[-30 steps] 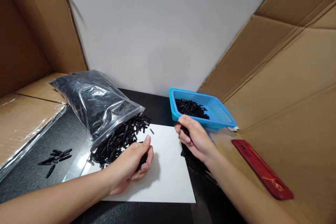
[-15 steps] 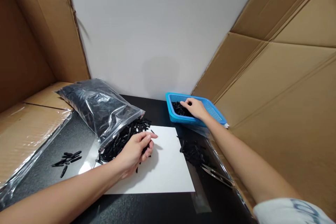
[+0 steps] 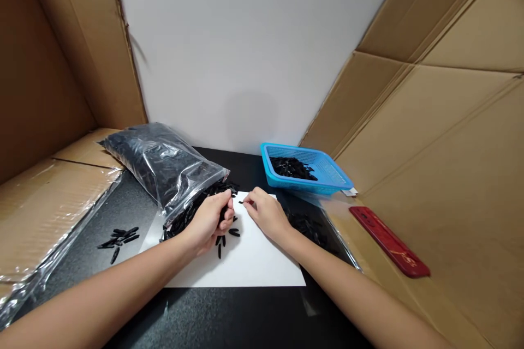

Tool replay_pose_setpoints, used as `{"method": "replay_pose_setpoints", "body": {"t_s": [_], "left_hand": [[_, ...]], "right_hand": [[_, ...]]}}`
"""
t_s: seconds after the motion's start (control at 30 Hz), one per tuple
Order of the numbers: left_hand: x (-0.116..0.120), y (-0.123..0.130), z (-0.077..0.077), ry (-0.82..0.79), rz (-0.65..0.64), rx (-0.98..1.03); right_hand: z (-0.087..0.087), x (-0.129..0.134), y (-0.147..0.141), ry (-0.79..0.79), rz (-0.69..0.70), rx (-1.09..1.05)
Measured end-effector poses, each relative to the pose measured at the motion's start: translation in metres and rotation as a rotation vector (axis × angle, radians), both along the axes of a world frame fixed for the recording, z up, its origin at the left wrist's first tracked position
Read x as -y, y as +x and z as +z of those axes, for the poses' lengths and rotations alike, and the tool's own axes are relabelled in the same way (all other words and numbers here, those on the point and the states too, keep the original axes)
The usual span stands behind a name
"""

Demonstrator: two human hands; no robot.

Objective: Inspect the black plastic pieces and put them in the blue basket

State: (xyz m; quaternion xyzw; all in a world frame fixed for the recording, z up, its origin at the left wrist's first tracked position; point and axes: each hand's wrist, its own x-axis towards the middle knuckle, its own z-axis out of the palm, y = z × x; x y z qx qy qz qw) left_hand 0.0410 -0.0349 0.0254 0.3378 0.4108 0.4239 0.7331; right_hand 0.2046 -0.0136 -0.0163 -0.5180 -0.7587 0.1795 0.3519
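Observation:
My left hand [image 3: 210, 223] is closed over the white sheet, with dark bits showing inside its curled fingers. Beside it, my right hand [image 3: 265, 211] pinches one slim black piece [image 3: 241, 202] between thumb and fingertip. A heap of small, elongated black pieces [image 3: 184, 220] spills from the mouth of a clear plastic bag [image 3: 159, 158], partly behind my left hand. Several loose black pieces [image 3: 220, 250] lie on the white paper [image 3: 262, 267] below the left hand. More of them [image 3: 290, 168] fill the left part of a blue basket [image 3: 333, 177] at the back right.
A small group of black pieces [image 3: 118, 239] lies on the dark table [image 3: 204, 316] at left. Another pile [image 3: 307, 228] sits behind my right forearm. A red phone-shaped object [image 3: 388, 241] rests on cardboard at right. Cardboard walls [image 3: 450, 136] flank both sides.
My right hand has moved from the basket leftward to the paper and now pinches a black piece. The left hand's fingers have curled in. The scissors are now hidden; the red object has come into view.

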Motion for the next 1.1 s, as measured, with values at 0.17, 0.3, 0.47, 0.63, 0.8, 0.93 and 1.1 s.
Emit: {"method": "replay_pose_setpoints", "body": {"t_s": [0.17,0.3,0.47,0.63,0.8,0.93,1.1], "left_hand": [[0.004,0.0,0.007,-0.005,-0.036,-0.059],[0.009,0.005,0.004,-0.04,-0.046,-0.058],[0.019,0.013,-0.001,-0.029,-0.141,-0.084],[0.019,0.014,-0.007,0.158,-0.182,-0.23],[0.016,0.013,-0.015,0.235,-0.156,-0.335],[0.016,0.013,-0.018,0.261,-0.133,-0.367],[0.015,0.013,-0.014,0.214,-0.132,-0.32]], "right_hand": [[0.012,0.023,0.015,-0.024,0.018,-0.175],[0.019,0.042,0.023,-0.063,0.031,-0.423],[0.023,0.048,0.028,-0.086,0.1,-0.484],[0.022,0.049,0.031,-0.056,0.139,-0.423],[0.014,0.049,0.03,-0.067,0.114,-0.509],[0.011,0.049,0.03,-0.048,0.106,-0.521],[0.015,0.048,0.031,0.024,0.13,-0.467]]}}
